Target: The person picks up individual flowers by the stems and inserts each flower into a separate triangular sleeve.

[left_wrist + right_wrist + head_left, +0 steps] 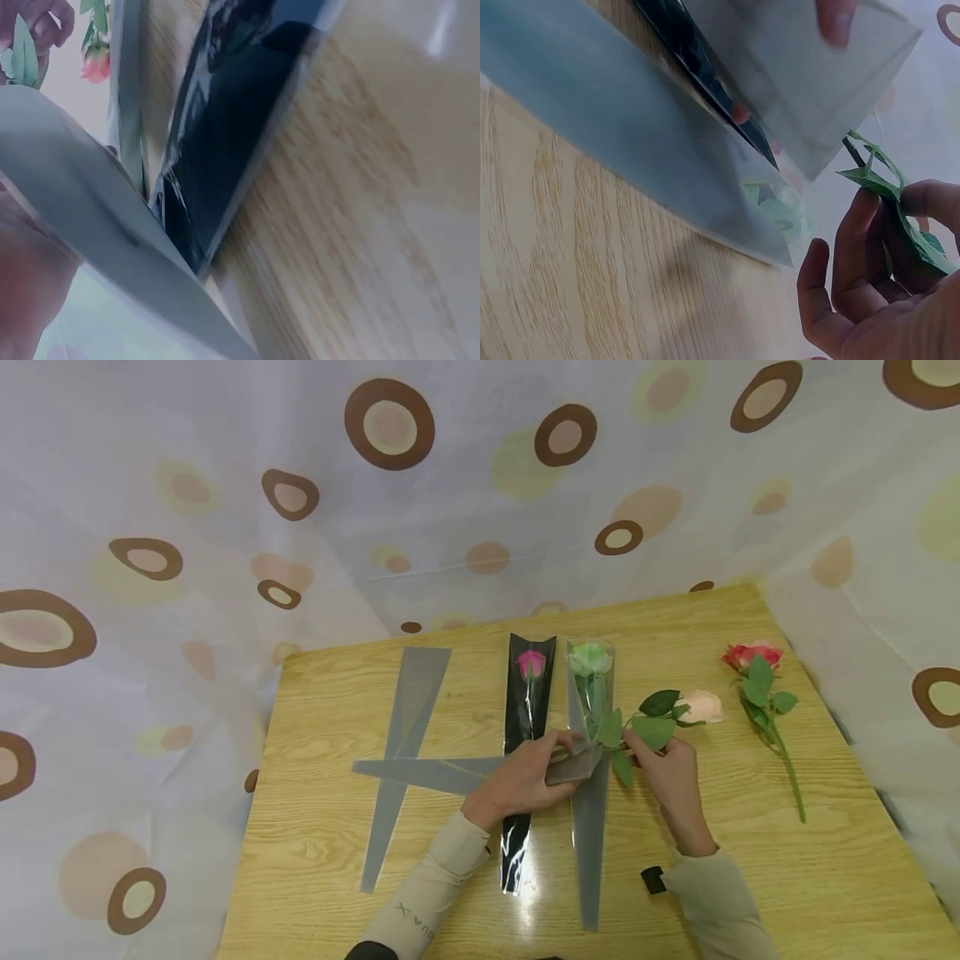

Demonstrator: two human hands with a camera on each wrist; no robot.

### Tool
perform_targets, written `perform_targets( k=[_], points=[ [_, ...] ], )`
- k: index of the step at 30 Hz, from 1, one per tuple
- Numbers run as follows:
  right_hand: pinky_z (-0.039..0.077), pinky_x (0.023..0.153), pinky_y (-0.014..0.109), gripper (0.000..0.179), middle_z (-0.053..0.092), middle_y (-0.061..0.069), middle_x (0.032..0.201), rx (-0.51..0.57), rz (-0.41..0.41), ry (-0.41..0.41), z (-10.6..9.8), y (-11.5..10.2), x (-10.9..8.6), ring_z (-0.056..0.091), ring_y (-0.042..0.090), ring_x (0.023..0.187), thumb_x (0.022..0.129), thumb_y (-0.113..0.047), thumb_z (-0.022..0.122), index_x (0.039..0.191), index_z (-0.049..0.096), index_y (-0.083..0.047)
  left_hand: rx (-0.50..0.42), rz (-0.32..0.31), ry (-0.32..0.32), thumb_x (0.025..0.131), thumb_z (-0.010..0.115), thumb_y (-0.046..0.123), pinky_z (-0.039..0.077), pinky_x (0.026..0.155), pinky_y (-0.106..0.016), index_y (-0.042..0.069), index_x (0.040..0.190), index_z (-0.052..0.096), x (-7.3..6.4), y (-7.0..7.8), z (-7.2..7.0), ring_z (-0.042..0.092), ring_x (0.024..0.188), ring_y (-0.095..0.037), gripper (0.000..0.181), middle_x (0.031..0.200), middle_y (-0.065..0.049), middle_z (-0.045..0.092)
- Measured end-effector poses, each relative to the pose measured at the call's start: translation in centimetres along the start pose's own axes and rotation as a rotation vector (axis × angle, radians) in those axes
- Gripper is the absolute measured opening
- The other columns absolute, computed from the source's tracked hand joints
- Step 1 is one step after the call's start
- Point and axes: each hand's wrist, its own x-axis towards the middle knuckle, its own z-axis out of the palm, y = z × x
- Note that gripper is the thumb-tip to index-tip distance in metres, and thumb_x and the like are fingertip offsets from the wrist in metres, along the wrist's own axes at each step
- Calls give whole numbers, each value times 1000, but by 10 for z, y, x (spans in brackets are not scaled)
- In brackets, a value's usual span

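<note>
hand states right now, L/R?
Left hand: holding a grey sleeve by its wide end.
Right hand: pinching the pale pink rose by its leafy stem.

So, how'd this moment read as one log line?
left hand: holds grey wrapper; right hand: pinches peach rose; table: pink rose wrapped, green flower wrapped, red rose loose

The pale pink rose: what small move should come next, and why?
Probably ease the stem of the pale pink rose into the grey sleeve: the right hand holds the rose near the sleeve's mouth, the left hand holds the sleeve, and the magenta flower and green flower already lie wrapped.
</note>
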Motion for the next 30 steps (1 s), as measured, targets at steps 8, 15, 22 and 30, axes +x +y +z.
perform_targets(
  k=[8,15,22,30],
  points=[
    [57,73,14,38,67,-31,77,-1,7,-17,7,1,-1,67,-8,74,101,-23,72,120,72,11,153,-139,-3,101,65,50,52,95,-37,17,144,47,2,-1,2,68,95,-9,57,129,1,74],
    [57,73,13,38,65,-31,77,15,40,-16,8,0,1,67,-7,73,102,-21,71,124,70,10,155,-154,11,100,64,51,50,92,-35,19,141,50,6,-4,5,66,101,-11,54,128,4,71],
    [57,73,14,38,67,-29,77,26,47,-24,10,-1,-1,68,-6,72,101,-21,72,122,71,10,154,-147,11,101,66,46,53,92,-34,16,140,50,7,-4,8,65,99,-8,51,128,3,69],
    [58,72,15,37,69,-26,75,57,20,-21,13,2,-3,67,-7,77,102,-20,71,120,71,12,103,-165,47,102,66,43,53,90,-34,17,142,47,9,-1,9,61,94,-8,51,123,1,68]
  ],
)
